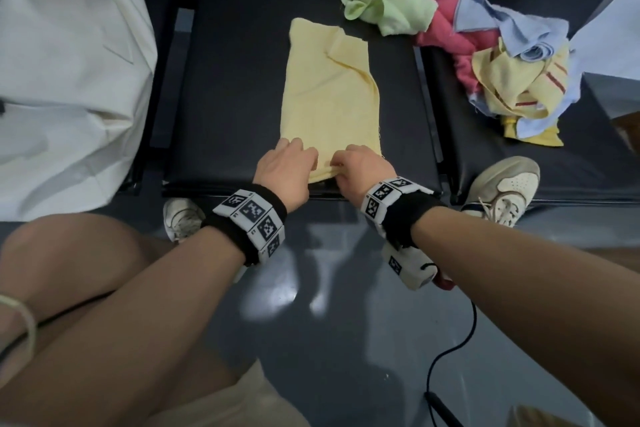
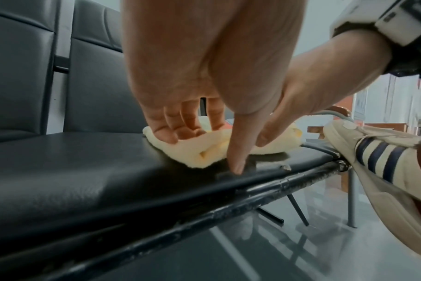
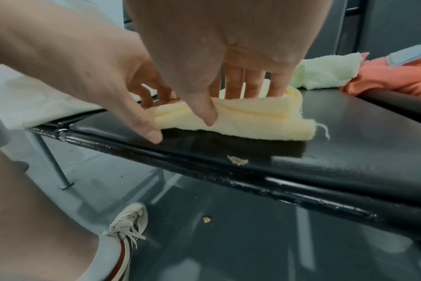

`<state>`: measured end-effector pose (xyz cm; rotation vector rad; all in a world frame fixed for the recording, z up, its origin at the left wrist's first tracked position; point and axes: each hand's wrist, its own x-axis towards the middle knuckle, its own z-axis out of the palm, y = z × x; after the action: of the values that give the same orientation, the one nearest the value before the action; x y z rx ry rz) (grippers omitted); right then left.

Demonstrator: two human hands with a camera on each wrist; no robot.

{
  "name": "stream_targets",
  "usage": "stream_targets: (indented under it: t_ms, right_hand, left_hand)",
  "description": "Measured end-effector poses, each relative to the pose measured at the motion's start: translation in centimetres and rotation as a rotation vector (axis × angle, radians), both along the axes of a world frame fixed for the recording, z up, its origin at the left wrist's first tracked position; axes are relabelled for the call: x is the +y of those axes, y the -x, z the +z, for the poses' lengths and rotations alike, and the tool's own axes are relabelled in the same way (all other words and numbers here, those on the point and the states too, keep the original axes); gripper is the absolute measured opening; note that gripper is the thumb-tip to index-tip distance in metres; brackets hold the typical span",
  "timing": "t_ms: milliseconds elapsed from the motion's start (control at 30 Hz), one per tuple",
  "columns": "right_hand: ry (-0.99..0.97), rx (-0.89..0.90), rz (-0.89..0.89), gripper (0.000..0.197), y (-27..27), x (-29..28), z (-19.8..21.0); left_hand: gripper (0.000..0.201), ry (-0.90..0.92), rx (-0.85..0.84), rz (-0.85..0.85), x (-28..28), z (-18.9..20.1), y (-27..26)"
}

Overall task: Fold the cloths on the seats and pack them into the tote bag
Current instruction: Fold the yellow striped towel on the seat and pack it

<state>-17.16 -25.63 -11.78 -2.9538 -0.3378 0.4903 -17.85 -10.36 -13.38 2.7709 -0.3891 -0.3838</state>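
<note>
On the middle seat [image 1: 225,87] our left hand [image 1: 285,168] and right hand [image 1: 363,168] each pinch the yellow cloth [image 1: 325,94] — near edge, fingers curled.

Row of black padded seats [image 1: 235,87]: yellow cloth [image 1: 329,94] flat on the middle one, white tote bag [image 1: 69,80] on the left, crumpled cloth pile [image 1: 491,55] far right.

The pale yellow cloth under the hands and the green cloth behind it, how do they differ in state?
The pale yellow cloth lies flat in a long folded strip; the green cloth is crumpled in a loose heap. The left hand and right hand pinch the yellow one's near edge; nobody touches the green one. Both lie on the same black seat.
</note>
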Motion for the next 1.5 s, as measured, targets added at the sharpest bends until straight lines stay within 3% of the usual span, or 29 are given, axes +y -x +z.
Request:
stream_targets:
  t_ms: [133,267,467,633,767,967,1000,1133,1233,1367,1500]
  right_hand:
    - [-0.028,-0.015,-0.039,0.018,0.1,-0.7,0.1]
    - [-0.116,0.022,-0.094,0.025,0.0,-1.6,-0.4]
    - [-0.098,0.062,-0.106,0.031,-0.2,-2.0,-0.9]
    - [-0.075,0.005,-0.154,0.023,-0.3,-1.6,-1.2]
    - [0.086,-0.193,-0.031,0.012,-0.3,-1.3,-1.6]
    - [0.09,-0.204,0.09,0.009,0.3,-0.9,-2.3]
    - [0.09,-0.194,0.118,0.004,0.6,-0.8,-2.0]
    - [0.09,-0.227,0.174,0.018,1.0,-0.8,-1.7]
    - [0.131,-0.163,0.174,0.013,0.9,-0.8,-1.4]
    - [0.143,-0.121,0.154,0.021,0.4,-0.7,-1.3]
    - [0.122,-0.012,0.116,0.027,-0.4,-0.8,-1.0]
  left_hand:
    - [0.027,0.022,-0.004,0.055,0.8,0.7,-0.5]
    - [0.03,0.028,-0.019,0.012,0.5,1.0,-0.4]
    - [0.035,0.052,0.024,0.018,0.2,0.4,-0.4]
    - [0.034,0.093,0.034,0.072,0.3,0.0,-0.6]
    - [0.023,0.134,-0.026,0.15,0.2,0.1,-0.8]
    - [0.025,0.136,-0.054,0.249,0.1,0.1,-1.7]
    - [0.025,0.138,-0.056,0.247,0.1,0.1,-1.7]
    - [0.024,0.129,-0.127,0.154,-0.5,0.0,-1.3]
    - [0.029,0.128,-0.084,0.056,-1.2,-0.3,-0.8]
    - [0.02,0.136,-0.044,0.017,-1.5,-0.7,-0.2]
    - [0.024,0.068,-0.087,-0.031,-1.3,-0.7,-0.1]
